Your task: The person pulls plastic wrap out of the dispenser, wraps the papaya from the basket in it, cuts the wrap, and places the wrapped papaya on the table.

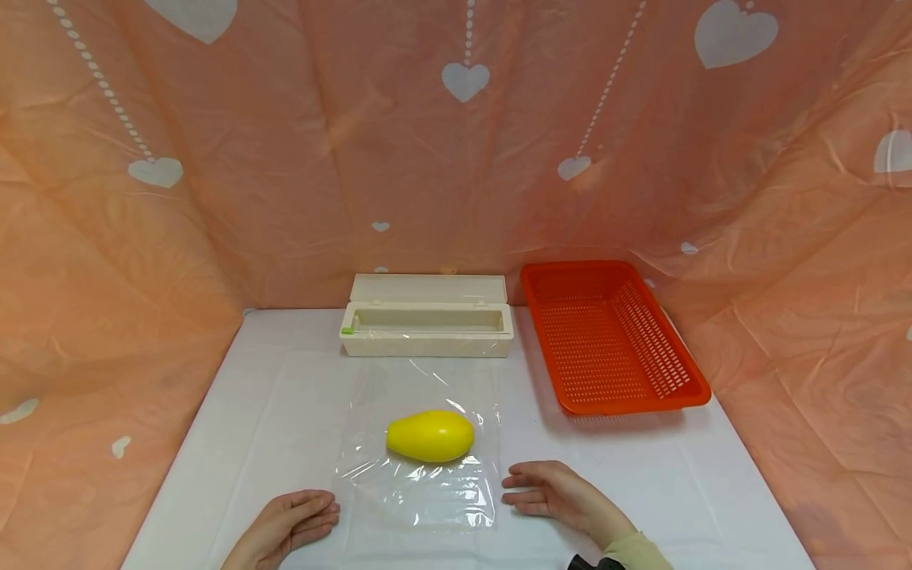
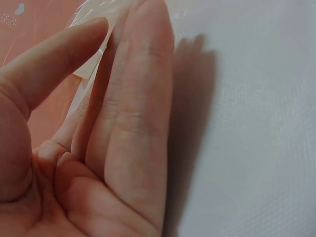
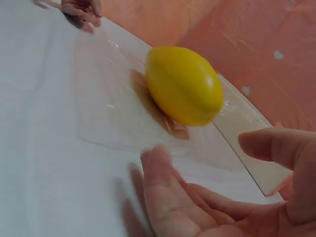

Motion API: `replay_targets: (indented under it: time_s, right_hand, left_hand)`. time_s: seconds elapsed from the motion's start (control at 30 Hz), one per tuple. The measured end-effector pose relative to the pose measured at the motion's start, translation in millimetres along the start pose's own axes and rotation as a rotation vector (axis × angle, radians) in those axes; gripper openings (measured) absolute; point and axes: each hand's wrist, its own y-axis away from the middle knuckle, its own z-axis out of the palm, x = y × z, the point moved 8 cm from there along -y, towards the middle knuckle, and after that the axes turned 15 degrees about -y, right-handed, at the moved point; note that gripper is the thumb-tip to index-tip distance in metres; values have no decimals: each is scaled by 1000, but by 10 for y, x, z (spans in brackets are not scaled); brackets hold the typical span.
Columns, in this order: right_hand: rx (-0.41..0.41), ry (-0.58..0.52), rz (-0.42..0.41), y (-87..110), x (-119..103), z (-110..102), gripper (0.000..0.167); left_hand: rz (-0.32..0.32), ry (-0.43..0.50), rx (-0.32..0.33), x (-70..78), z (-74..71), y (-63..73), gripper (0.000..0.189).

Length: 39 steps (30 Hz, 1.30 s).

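A smooth yellow papaya (image 1: pixel 431 436) lies on its side on a sheet of clear plastic film (image 1: pixel 399 495). The film is spread over the white table and reaches back to a cream film dispenser box (image 1: pixel 427 346) whose lid stands up. To the left of the film's near part is my left hand (image 1: pixel 288 526), palm turned inward, fingers nearly straight and holding nothing. On the opposite side my right hand (image 1: pixel 563 495) has its fingers loosely extended toward the film's edge, thumb apart. In the right wrist view the papaya (image 3: pixel 183 86) appears beyond the right fingertips, apart from them.
An orange-red perforated basket (image 1: pixel 552 360) stands at the back right, beside the dispenser. A small green slider (image 1: pixel 347 330) sits at the dispenser's left end. Behind and along both sides of the table hangs an orange curtain (image 1: pixel 399 158) with white hearts.
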Motion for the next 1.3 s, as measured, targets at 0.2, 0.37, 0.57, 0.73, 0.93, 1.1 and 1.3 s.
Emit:
replay_targets:
  time_s: [0.2, 0.37, 0.57, 0.73, 0.93, 1.1, 1.3]
  right_hand:
    - [-8, 148, 80, 30, 162, 49, 38]
    - [-73, 233, 107, 31, 259, 87, 35]
    - [-40, 263, 27, -8, 221, 99, 21]
    - [-5, 253, -120, -16, -2, 116, 27]
    - [-133, 312, -359, -42, -310, 205, 36]
    - [-214, 352, -455, -66, -429, 210, 26]
    - [-262, 380, -410, -108, -467, 149, 31]
  left_hand:
    - [5, 13, -11, 0, 3, 5, 20]
    - [12, 18, -16, 2, -3, 9, 20]
    - [20, 18, 0, 64, -14, 3, 17]
    - [41, 4, 11, 186, -16, 15, 20]
    - [108, -31, 19, 385, -10, 23, 14]
    - [161, -66, 12, 533, 1, 3, 20]
    - [224, -78, -81, 683, 6, -29, 21]
